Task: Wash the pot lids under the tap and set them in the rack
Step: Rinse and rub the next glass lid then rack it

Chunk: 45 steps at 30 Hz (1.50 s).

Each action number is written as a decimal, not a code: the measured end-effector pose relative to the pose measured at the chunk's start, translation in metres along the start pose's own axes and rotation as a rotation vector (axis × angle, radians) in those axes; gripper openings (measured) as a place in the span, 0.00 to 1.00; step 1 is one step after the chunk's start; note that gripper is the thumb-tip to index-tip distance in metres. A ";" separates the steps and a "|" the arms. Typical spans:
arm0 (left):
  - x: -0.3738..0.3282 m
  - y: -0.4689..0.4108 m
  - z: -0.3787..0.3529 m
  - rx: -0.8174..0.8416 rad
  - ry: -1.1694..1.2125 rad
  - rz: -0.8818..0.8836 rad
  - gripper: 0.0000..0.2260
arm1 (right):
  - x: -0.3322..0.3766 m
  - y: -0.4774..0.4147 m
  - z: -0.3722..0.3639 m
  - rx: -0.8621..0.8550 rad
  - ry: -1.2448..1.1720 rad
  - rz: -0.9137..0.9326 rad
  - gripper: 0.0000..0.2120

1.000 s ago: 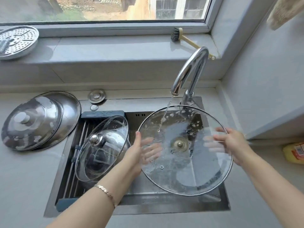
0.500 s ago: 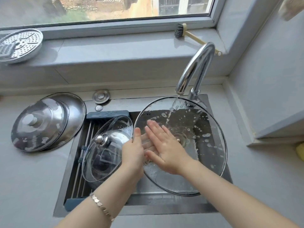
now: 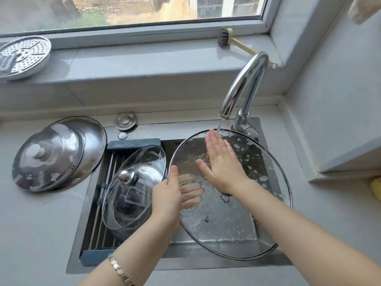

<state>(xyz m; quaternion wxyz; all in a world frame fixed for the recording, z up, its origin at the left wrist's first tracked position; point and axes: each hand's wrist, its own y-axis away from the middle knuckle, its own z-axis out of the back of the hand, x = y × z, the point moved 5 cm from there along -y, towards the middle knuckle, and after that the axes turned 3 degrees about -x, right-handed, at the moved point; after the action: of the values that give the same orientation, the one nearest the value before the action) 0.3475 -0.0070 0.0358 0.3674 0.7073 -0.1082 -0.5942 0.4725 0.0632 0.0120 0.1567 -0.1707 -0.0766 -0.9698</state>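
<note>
A large glass lid [image 3: 257,207] with a steel rim is tilted over the sink, underside up, wet and flecked with suds. My left hand [image 3: 169,195] grips its left rim, thumb on top and fingers seen through the glass beneath. My right hand [image 3: 221,164] lies flat on the glass, fingers straight, fingertips under the thin stream from the chrome tap [image 3: 243,87]. A smaller glass lid [image 3: 132,188] with a steel knob leans on the roll-up rack [image 3: 107,193] across the sink's left half.
Two steel lids [image 3: 55,155] lie stacked on the counter left of the sink [image 3: 185,259]. A perforated steamer plate [image 3: 22,55] and a dish brush [image 3: 237,43] sit on the window sill. A yellow object [image 3: 376,187] shows at the right edge.
My right hand came off the lid's right rim onto the glass, then slid up toward the stream. The lid has tipped closer to the tap. My left hand keeps its grip.
</note>
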 end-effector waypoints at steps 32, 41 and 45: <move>-0.046 -0.021 -0.009 -0.073 0.158 -0.299 0.18 | 0.056 0.017 -0.012 -0.295 -0.070 0.480 0.27; -0.061 -0.026 -0.002 -0.078 0.219 -0.399 0.18 | 0.009 0.041 -0.028 -0.178 0.131 0.572 0.29; -0.066 -0.024 -0.003 -0.132 0.225 -0.446 0.17 | 0.017 0.057 -0.044 -0.190 0.063 0.599 0.32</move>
<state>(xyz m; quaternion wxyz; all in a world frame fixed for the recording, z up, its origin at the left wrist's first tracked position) 0.3253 0.0501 0.0707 0.2825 0.7497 0.1309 -0.5840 0.4625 -0.0043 -0.0178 0.4210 -0.1694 0.0730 -0.8881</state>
